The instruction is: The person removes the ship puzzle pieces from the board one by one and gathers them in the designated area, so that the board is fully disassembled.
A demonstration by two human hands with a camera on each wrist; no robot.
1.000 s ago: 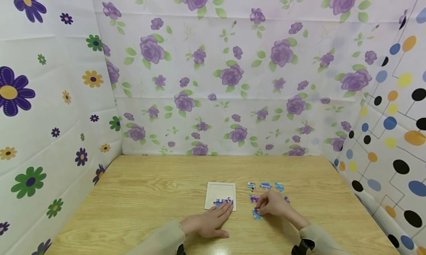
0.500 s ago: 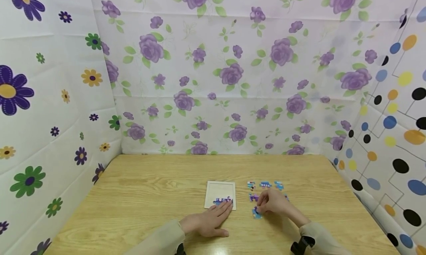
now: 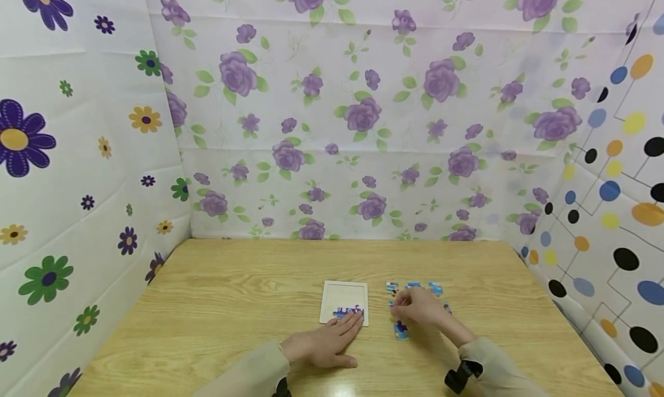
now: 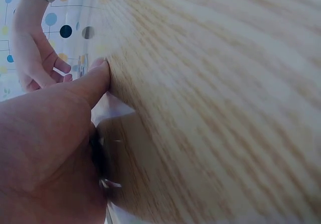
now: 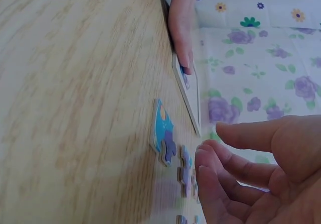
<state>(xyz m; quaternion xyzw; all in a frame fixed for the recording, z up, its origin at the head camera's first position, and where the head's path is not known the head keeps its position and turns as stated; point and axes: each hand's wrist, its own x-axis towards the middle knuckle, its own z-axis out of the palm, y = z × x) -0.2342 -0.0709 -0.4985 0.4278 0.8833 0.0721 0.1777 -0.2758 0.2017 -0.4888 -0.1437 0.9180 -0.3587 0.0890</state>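
In the head view my left hand (image 3: 332, 342) lies flat, fingertips on the lower edge of a shallow white puzzle frame (image 3: 337, 295). A strip of purple and blue puzzle pieces (image 3: 346, 312) sits inside the frame, partly covered by those fingers. My right hand (image 3: 420, 307) hovers over the loose pieces to the right, overlapping the middle row. From the right wrist view, a gap shows between thumb and loosely bent fingers, with nothing held. The nearest loose piece, a blue and purple puzzle piece (image 5: 163, 126), lies on the table just below the right hand.
More loose pieces form a back row, including a left piece (image 3: 392, 288), a middle piece (image 3: 414, 284) and a right piece (image 3: 436, 288). The wooden table (image 3: 233, 293) is enclosed by a floral cloth (image 3: 332, 120) behind and patterned cloths on both sides.
My right hand has come off the nearest blue and purple puzzle piece and shifted slightly away from me, over the middle row. The left hand stays put on the frame.
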